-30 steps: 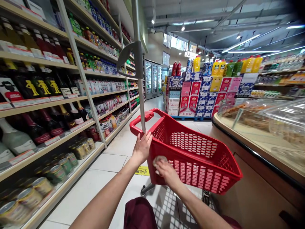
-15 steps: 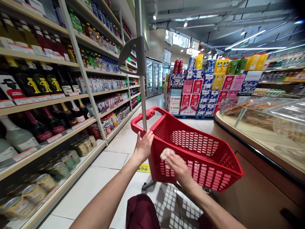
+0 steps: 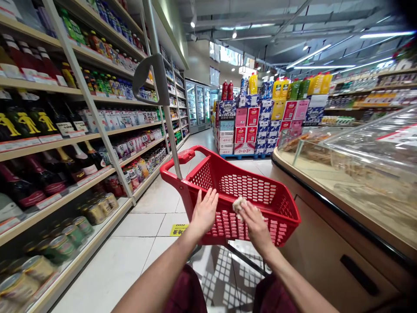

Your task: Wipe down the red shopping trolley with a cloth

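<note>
A red plastic shopping basket on wheels [image 3: 276,204] stands in the aisle right in front of me, with a grey pull handle [image 3: 153,74] rising from its left corner. My left hand [image 3: 204,213] lies flat with fingers stretched out against the basket's near wall. My right hand [image 3: 256,226] presses a small crumpled whitish cloth [image 3: 239,203] onto the near rim, fingers closed over it. The basket looks empty inside.
Shelves of wine bottles [image 3: 48,174], cans [image 3: 61,245] and drinks line the left side. A glass-topped food counter [image 3: 358,174] runs along the right. Stacked boxes topped with bottles [image 3: 260,121] stand ahead, fridges [image 3: 195,104] beyond. A yellow floor sticker [image 3: 178,229] lies near the basket.
My right hand with the cloth has risen from the basket's outer wall to its rim and shifted right. My left hand has slid off the handle post onto the wall. The view swung.
</note>
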Demonstrator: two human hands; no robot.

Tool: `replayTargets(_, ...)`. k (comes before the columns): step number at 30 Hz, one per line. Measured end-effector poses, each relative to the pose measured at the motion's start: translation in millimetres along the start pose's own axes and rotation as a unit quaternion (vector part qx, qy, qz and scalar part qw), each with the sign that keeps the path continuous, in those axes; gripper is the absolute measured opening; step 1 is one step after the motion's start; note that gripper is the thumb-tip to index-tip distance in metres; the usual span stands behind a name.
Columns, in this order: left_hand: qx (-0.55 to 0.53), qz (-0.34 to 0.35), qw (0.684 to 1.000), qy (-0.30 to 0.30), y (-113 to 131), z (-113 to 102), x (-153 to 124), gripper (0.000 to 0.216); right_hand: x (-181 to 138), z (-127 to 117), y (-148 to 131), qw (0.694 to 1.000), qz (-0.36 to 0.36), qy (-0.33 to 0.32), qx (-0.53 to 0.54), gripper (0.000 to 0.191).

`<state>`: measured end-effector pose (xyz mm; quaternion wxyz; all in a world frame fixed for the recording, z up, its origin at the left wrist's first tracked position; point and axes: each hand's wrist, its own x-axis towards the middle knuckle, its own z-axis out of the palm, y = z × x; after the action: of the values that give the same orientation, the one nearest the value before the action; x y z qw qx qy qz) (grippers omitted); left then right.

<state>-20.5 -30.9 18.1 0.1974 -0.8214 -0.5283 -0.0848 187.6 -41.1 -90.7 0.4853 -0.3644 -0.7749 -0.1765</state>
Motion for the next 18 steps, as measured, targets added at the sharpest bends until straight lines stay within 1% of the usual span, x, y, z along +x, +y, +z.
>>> replayTargets(2, 0.005, -0.003, 1.0, -0.015, 8, 1, 1, 0.06, -15, -3, 3, 0.999, -0.033, -0.033, -0.001, 0.041)
replayTargets(4, 0.011, -0.01, 1.0, -0.017, 13, 4, 2, 0.06, -29, -8, 6, 0.997, -0.041, -0.058, 0.003, 0.042)
replayTargets(6, 0.011, -0.004, 1.0, -0.01, 18, 7, 4, 0.061, -33, -17, 12, 0.999, -0.009, -0.048, 0.002, 0.044)
replayTargets(8, 0.006, 0.007, 1.0, -0.002, 24, 9, 6, 0.06, -30, -26, 21, 0.999, 0.03, -0.017, -0.012, 0.045)
replayTargets(9, 0.003, 0.01, 1.0, -0.001, 28, 11, 7, 0.06, -30, -28, 24, 0.999, 0.037, -0.008, -0.021, 0.045)
replayTargets(10, 0.0, 0.011, 1.0, -0.004, 32, 12, 7, 0.06, -31, -30, 27, 0.999, 0.03, -0.007, -0.028, 0.044)
replayTargets(13, -0.007, 0.006, 1.0, -0.015, 39, 16, 9, 0.061, -43, -32, 31, 0.998, -0.017, -0.045, -0.033, 0.04)
replayTargets(14, -0.008, 0.009, 1.0, -0.016, 40, 17, 9, 0.062, -47, -34, 32, 0.998, -0.021, -0.055, -0.034, 0.04)
replayTargets(16, -0.005, 0.012, 1.0, -0.008, 42, 19, 9, 0.063, -47, -42, 37, 0.998, 0.008, -0.038, -0.043, 0.042)
replayTargets(18, 0.0, 0.014, 1.0, 0.004, 45, 21, 10, 0.065, -44, -51, 46, 0.997, 0.047, 0.006, -0.057, 0.046)
